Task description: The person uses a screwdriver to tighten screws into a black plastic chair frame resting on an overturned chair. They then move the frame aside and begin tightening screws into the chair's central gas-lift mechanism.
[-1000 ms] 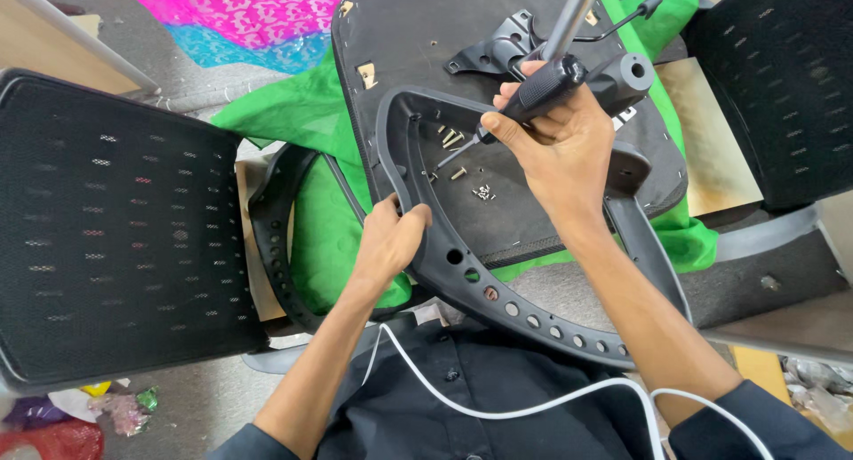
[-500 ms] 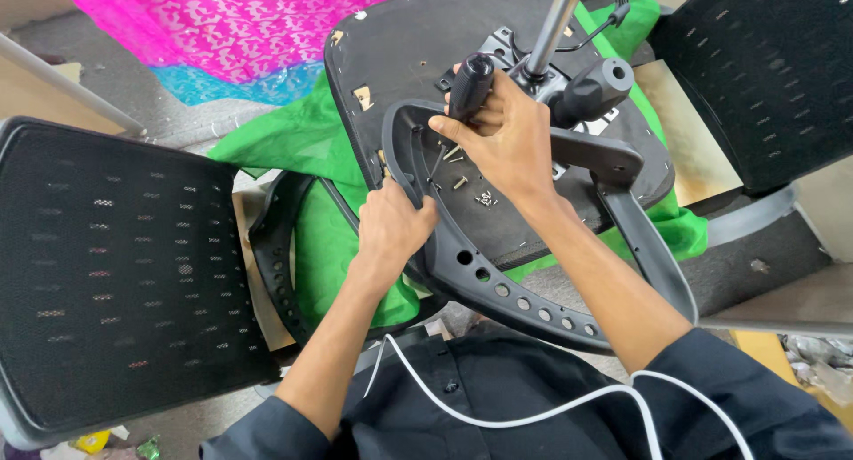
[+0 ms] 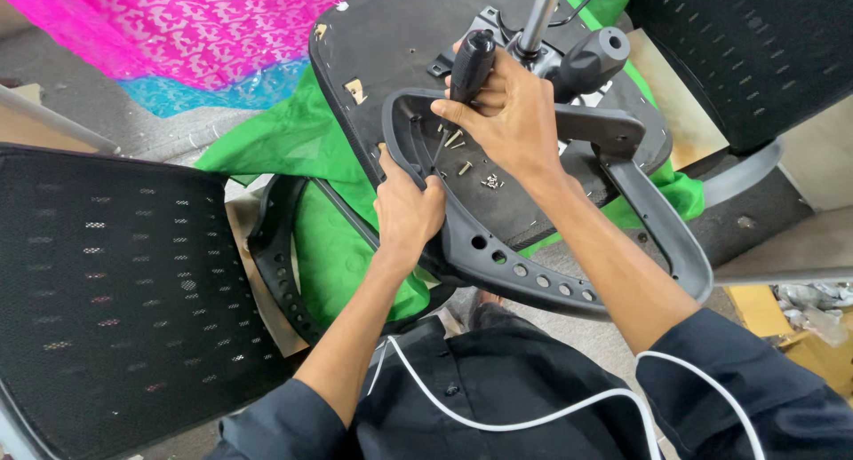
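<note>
Green cloth [image 3: 329,238] beneath, right hand [image 3: 506,114] gripping screwdriver [image 3: 468,65], tip down-left.

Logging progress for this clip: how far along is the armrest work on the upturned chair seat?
Done: the armrest frame already lies on the upturned seat underside. In hand: the left hand grips the frame's edge while the right hand holds a screwdriver, tip down at the frame's inner edge. Left: several loose screws lie on the seat, so fastening looks unfinished.
</note>
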